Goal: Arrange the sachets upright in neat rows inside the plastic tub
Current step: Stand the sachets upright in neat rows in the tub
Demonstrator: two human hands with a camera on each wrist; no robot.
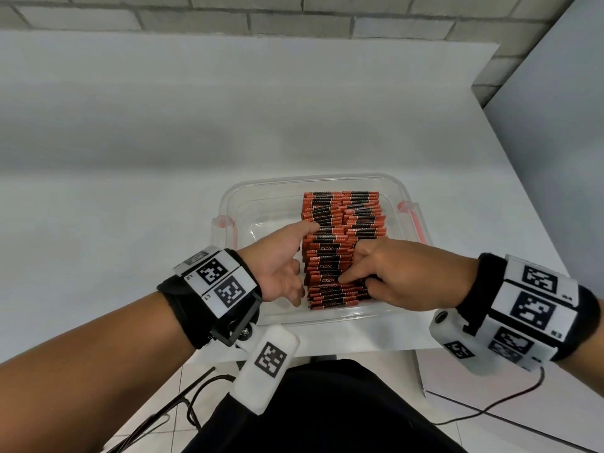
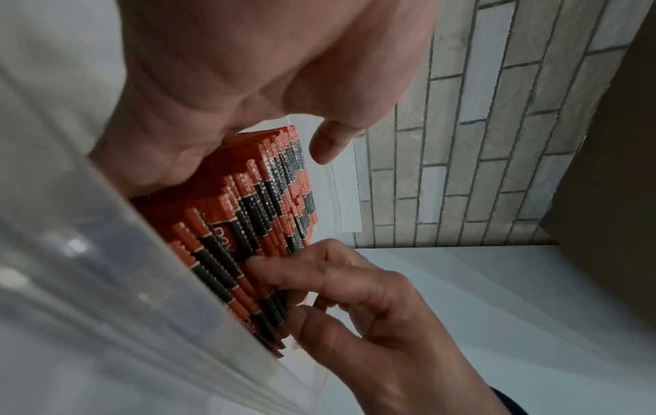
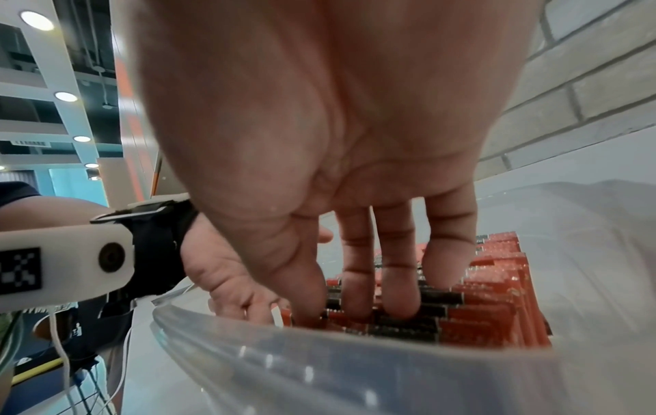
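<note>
left hand (image 1: 277,266) flat and relaxed against the sachets (image 1: 343,223) in the plastic tub (image 1: 228,204); right hand (image 1: 392,276) fingers straight, pressing their tops.

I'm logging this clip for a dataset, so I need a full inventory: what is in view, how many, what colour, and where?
sachets: many, orange and black, standing on edge in rows in the right part of the tub
plastic tub: one, clear with orange clips, on the table
table: one, white, against the wall
brick wall: one, grey, behind the table
cables: several, dark, on the floor
wrist cameras: two, white and black, with markers
left hand: fingers flat against the rows' left side
right hand: fingertips pressing the sachet tops
</note>
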